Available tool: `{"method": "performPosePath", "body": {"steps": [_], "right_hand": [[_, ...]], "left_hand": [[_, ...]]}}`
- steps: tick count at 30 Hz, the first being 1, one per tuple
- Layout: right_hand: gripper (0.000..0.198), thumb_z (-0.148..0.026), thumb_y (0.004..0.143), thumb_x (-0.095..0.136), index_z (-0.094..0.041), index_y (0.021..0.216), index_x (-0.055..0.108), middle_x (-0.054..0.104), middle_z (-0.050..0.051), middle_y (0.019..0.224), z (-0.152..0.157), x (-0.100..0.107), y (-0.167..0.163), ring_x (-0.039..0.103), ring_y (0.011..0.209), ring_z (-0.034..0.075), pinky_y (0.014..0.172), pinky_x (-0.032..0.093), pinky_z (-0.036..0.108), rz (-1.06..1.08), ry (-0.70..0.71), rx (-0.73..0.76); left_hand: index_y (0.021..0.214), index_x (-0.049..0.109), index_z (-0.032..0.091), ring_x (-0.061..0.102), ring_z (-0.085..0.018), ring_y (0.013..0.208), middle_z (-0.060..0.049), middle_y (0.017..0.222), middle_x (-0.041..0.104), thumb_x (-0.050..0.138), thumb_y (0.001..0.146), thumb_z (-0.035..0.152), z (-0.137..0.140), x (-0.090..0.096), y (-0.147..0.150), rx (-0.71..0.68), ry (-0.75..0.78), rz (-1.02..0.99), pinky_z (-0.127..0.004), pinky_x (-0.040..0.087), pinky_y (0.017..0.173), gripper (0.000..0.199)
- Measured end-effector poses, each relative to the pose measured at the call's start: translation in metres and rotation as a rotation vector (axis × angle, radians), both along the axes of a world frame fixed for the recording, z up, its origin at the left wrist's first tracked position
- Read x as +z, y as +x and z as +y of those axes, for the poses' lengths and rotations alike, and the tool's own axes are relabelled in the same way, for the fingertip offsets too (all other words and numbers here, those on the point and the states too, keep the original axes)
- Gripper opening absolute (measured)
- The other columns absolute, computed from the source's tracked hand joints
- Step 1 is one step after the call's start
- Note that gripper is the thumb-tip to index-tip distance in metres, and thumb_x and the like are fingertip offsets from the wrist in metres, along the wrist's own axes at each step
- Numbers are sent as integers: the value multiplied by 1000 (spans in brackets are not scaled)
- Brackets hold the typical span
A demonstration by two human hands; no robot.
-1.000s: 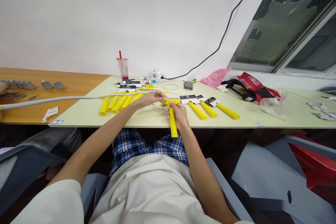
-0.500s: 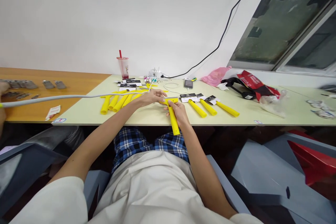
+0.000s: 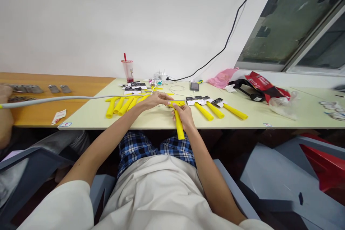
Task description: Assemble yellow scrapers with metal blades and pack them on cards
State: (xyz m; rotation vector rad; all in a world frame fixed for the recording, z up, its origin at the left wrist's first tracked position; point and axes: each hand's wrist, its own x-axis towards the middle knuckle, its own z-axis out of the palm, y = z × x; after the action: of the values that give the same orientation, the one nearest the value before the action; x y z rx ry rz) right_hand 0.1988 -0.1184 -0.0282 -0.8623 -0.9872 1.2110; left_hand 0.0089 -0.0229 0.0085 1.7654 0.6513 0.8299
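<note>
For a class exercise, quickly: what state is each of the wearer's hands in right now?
Left hand: by the head of the yellow T-shaped scraper; grip cannot be told.
Right hand: closed, holding that scraper near its head.

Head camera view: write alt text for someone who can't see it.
A person's right hand holds a yellow T-shaped tool at the edge of a pale table, left hand at the tool's head. Similar tools lie to the left, three yellow handles with cards to the right; a cup with a red straw stands behind.
</note>
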Motion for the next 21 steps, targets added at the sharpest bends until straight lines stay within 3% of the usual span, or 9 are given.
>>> {"method": "performPosePath", "body": {"steps": [6, 12, 17, 21], "right_hand": [[38, -47, 81, 92, -19, 89, 68, 64, -4, 55, 5, 1, -5, 48, 33, 11, 32, 37, 23, -15, 53, 31], [41, -53, 83, 92, -21, 87, 66, 64, -4, 55, 16, 14, -9, 48, 33, 10, 34, 35, 23, -24, 133, 22], [37, -48, 87, 90, -20, 87, 64, 60, -6, 55, 27, 34, -9, 45, 34, 8, 35, 36, 22, 63, 93, 6], [39, -47, 87, 90, -22, 85, 61, 61, -6, 58, 31, 35, -7, 45, 37, 7, 35, 38, 21, 151, 73, -35]], "left_hand": [[107, 89, 17, 71, -22, 93, -11, 101, 81, 101, 69, 31, 1, 5, -1, -46, -145, -88, -40, 54, 89, 43], [111, 88, 17, 71, -23, 108, -13, 113, 80, 100, 71, 28, 7, 13, -4, -62, -226, -192, -37, 54, 96, 43], [124, 83, 19, 71, -21, 107, -12, 116, 78, 92, 84, 49, 18, 21, -19, 48, -97, -218, -36, 54, 97, 51], [114, 82, 19, 71, -25, 110, -13, 119, 79, 86, 84, 63, 30, 21, -52, 315, 194, 141, -38, 55, 99, 53]]}}
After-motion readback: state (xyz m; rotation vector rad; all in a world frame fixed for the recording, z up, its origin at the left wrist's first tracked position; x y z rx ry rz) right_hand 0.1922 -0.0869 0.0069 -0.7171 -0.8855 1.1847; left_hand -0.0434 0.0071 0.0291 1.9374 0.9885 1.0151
